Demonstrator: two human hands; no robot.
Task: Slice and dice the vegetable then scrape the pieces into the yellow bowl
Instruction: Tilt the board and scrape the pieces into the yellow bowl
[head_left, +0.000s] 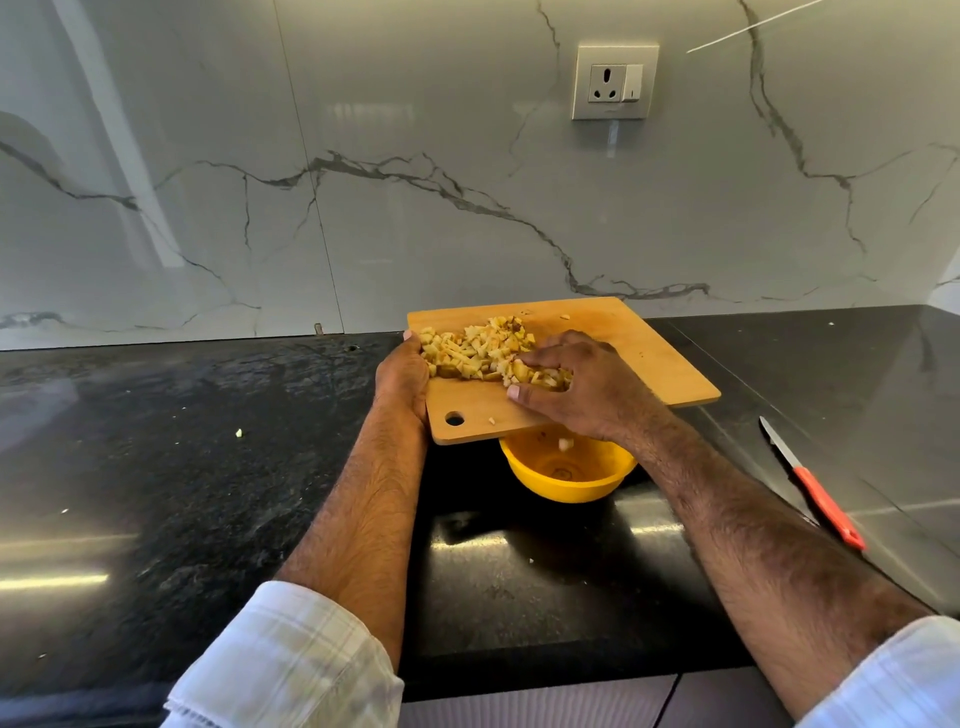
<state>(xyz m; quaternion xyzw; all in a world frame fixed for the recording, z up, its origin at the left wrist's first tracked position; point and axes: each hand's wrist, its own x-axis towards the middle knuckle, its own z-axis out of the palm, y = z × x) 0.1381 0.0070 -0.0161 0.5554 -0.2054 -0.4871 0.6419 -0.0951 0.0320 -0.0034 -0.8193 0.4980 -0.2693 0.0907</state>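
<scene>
A wooden cutting board (649, 358) is held tilted above the yellow bowl (566, 475), its near edge over the bowl's far rim. My left hand (402, 379) grips the board's left edge. A heap of pale diced vegetable pieces (475, 345) lies on the board's left half. My right hand (576, 389) rests on the board with fingers spread and slightly bent over the right end of the heap, touching the pieces. One piece (565, 443) shows just inside the bowl under the board's edge.
A knife with a red handle (815, 486) lies on the steel surface at right. Stray bits (239, 433) dot the dark stone counter. The marble wall with a socket (615, 82) rises behind the board. The counter's front edge runs below my forearms.
</scene>
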